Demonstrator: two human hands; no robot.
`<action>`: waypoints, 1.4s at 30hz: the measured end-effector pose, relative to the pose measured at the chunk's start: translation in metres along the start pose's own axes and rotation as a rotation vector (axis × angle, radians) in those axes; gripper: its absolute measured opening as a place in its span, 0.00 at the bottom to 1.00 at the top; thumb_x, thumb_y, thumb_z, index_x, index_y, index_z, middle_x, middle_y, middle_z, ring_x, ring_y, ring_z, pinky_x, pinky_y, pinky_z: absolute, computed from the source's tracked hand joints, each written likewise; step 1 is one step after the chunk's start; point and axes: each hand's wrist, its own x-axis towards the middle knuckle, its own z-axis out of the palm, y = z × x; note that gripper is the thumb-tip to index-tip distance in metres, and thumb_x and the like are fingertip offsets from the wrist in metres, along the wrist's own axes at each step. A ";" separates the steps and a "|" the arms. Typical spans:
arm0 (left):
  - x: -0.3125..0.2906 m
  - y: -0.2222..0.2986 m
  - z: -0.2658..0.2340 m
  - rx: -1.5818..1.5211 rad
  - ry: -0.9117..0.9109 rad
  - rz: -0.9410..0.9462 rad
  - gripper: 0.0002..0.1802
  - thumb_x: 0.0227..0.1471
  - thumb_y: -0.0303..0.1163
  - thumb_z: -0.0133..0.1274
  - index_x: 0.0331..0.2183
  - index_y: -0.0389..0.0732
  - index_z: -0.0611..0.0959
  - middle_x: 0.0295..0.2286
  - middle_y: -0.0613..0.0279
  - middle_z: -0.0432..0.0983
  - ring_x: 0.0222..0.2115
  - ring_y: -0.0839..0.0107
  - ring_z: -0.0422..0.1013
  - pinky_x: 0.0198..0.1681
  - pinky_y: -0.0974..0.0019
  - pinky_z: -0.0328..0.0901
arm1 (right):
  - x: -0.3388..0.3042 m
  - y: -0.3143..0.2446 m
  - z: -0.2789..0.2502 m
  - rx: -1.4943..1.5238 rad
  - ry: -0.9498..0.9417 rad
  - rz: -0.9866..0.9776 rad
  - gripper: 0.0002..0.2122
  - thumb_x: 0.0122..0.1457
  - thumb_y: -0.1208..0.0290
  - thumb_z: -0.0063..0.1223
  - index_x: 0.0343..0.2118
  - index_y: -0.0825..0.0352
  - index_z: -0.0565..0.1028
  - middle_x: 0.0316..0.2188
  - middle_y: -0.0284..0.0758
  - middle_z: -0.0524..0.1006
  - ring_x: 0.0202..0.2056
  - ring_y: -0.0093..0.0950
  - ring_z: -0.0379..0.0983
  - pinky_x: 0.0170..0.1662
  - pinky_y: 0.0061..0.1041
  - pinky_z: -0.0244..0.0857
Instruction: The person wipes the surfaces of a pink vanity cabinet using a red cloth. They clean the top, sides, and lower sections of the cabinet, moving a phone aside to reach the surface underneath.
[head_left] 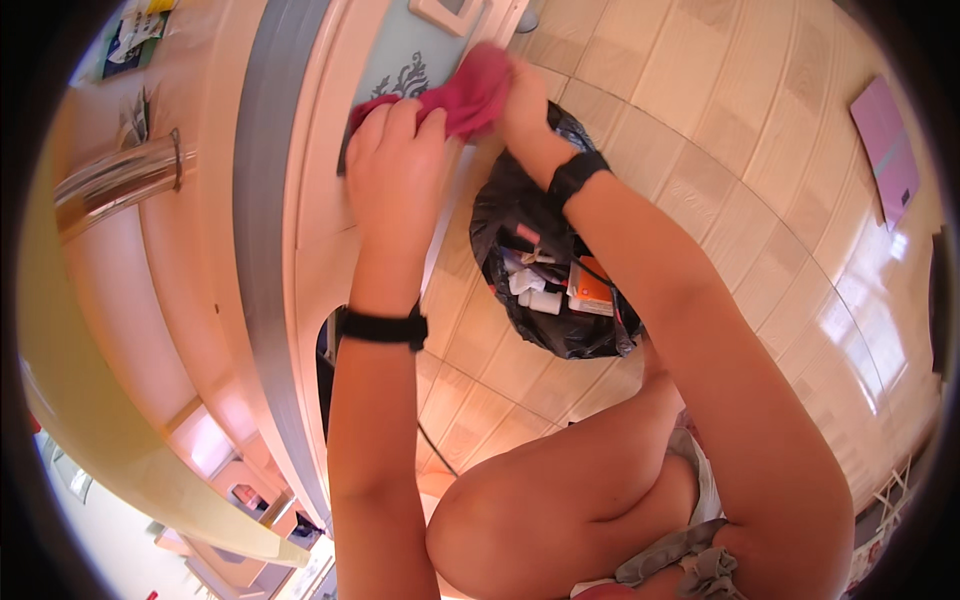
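Note:
A crumpled magenta cloth [470, 92] is stretched between my two hands, against the front of a pale pink cabinet [335, 190]. My left hand [397, 150] has its fingers bent over the cloth's left end, close to a pale panel [405, 35] with a dark floral pattern. My right hand [525, 112], slightly blurred, is closed on the cloth's right end. Its fingertips are partly hidden. A black band circles each wrist.
A bin lined with a black bag [500, 215] stands below my right forearm. It holds an orange box [590, 290], a white bottle [540, 301] and other litter. A flat purple object [885, 150] lies on the tiled floor [720, 200]. A chrome tube [120, 185] is at the left.

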 end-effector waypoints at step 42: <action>-0.090 0.016 -0.096 -0.146 0.153 -0.284 0.15 0.47 0.21 0.55 0.40 0.40 0.81 0.36 0.59 0.72 0.32 0.66 0.69 0.35 0.69 0.65 | -0.057 -0.158 -0.021 -0.374 -0.481 -0.377 0.15 0.53 0.77 0.49 0.45 0.59 0.70 0.34 0.39 0.73 0.37 0.39 0.71 0.39 0.31 0.67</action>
